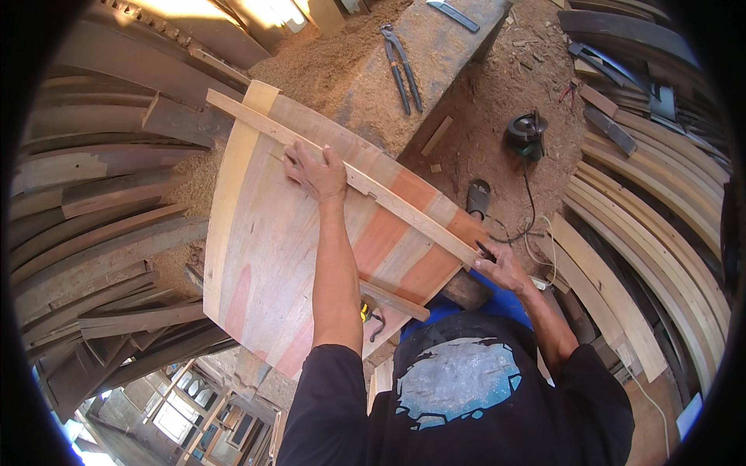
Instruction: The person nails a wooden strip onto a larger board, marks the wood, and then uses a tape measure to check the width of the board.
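A wide panel of joined pale and reddish boards [272, 233] lies in front of me. Across it, slanting from far left to near right, runs a long narrow wooden strip [420, 216]. My left hand [317, 172] rests on this strip and the panel with its fingers spread. At the strip's near right end, my right hand [503, 270] is closed on a slim dark pen-like marker [486, 252], its tip by the panel's edge. A second, shorter strip [395, 300] lies nearer my body. Beside it sits a yellow and black tape measure [365, 313], partly hidden by my left forearm.
Pincers [401, 71] and a flat metal bar [454, 15] lie on a sawdust-covered beam [357, 105] beyond the panel. A dark corded power tool [527, 136] stands on the floor to the right. Stacked boards line the left [85, 171] and right [645, 248]. A sandalled foot [478, 198] shows beside the panel.
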`<state>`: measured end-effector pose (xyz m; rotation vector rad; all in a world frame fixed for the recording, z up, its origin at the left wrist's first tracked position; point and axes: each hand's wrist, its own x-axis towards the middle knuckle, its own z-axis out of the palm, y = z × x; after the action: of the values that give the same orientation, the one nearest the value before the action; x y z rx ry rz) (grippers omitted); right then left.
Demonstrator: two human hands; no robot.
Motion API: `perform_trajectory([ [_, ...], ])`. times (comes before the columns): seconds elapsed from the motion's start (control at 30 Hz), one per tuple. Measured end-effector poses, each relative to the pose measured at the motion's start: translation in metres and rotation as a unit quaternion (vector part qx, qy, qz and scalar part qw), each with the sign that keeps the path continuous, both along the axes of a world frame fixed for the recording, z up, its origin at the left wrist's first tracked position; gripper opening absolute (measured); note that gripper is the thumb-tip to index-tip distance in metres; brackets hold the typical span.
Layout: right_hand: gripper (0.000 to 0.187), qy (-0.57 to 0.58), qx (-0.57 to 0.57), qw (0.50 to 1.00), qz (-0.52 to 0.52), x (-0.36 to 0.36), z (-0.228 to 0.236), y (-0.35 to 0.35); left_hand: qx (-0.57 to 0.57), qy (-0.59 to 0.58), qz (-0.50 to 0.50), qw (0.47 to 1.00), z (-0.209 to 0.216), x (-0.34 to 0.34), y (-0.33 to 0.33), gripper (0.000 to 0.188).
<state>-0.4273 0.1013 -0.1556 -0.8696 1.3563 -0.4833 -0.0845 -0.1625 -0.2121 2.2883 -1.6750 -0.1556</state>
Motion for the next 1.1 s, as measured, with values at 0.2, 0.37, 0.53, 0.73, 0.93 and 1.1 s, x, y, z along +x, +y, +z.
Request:
perform_trajectory([
  [0.2, 0.026, 0.001, 0.013, 1.000, 0.005, 0.001, 0.005, -0.003, -0.021, -0.042, -0.013, 0.999, -0.006, 0.006, 0.002, 0.073],
  [0.37, 0.028, 0.006, 0.018, 1.000, 0.007, -0.001, 0.000, 0.000, -0.001, -0.003, -0.003, 1.000, -0.003, 0.002, 0.001, 0.075],
  [0.53, 0.027, -0.001, 0.013, 1.000, 0.019, -0.004, -0.003, 0.000, -0.010, -0.002, -0.007, 1.000, -0.003, 0.002, 0.001, 0.074],
  [0.73, 0.025, 0.023, 0.024, 0.999, 0.024, -0.003, -0.005, 0.004, -0.010, -0.015, -0.008, 1.000, -0.005, 0.004, 0.001, 0.073],
  [0.93, 0.021, 0.011, 0.021, 1.000, -0.001, -0.001, -0.009, 0.005, -0.006, -0.011, -0.008, 1.000, -0.005, 0.003, 0.001, 0.071],
  [1.1, 0.022, -0.017, 0.040, 0.999, -0.004, -0.001, -0.008, 0.001, -0.011, -0.014, -0.011, 1.000, -0.006, 0.004, 0.001, 0.071],
])
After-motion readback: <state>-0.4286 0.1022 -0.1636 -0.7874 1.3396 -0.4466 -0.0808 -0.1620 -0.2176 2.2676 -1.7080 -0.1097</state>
